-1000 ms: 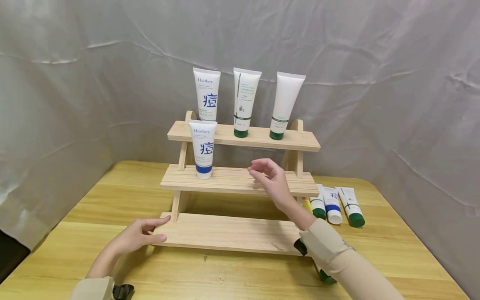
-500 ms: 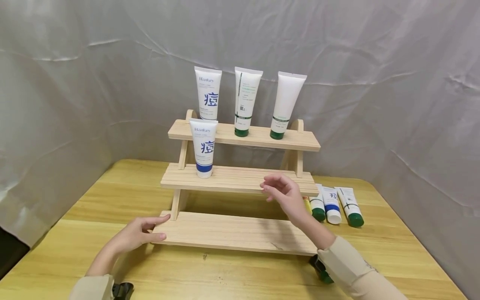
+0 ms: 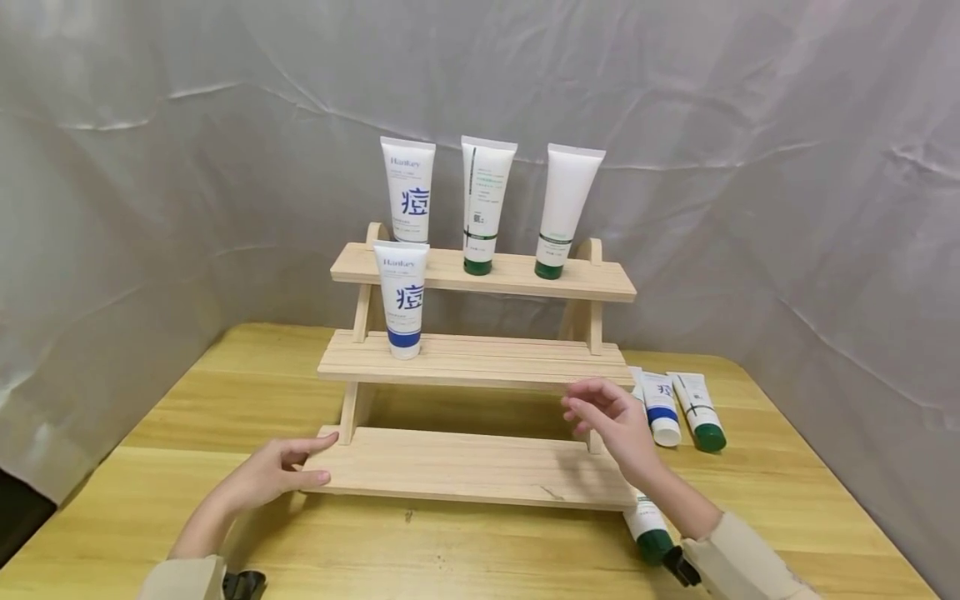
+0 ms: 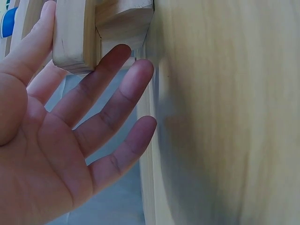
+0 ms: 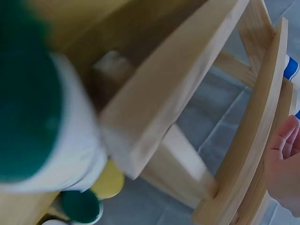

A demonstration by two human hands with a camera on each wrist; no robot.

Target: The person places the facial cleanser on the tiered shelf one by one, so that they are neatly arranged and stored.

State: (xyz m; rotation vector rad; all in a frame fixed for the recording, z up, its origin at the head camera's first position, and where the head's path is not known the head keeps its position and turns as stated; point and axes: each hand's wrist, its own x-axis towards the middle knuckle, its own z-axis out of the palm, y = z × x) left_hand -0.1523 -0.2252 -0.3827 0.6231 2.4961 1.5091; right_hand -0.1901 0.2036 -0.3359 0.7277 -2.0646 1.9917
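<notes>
A three-step wooden display stand stands on the table. My left hand grips the left end of its bottom step, thumb and index finger on either side of the board in the left wrist view, the other fingers spread. My right hand, loosely bent and holding nothing, hovers in front of the stand's right side, below the middle step. On the middle step a white Hankey tube with a blue band stands upright at left. The top step carries another Hankey tube and two green-capped white tubes.
Right of the stand lie a blue-banded tube and a green-capped tube, with another partly hidden behind my hand. A green-capped tube lies by the front right corner. A yellow tube end shows in the right wrist view. Grey cloth hangs behind.
My right hand has moved right and down, away from the middle step, uncovering the tube at the front right corner. The left hand keeps its place on the stand.
</notes>
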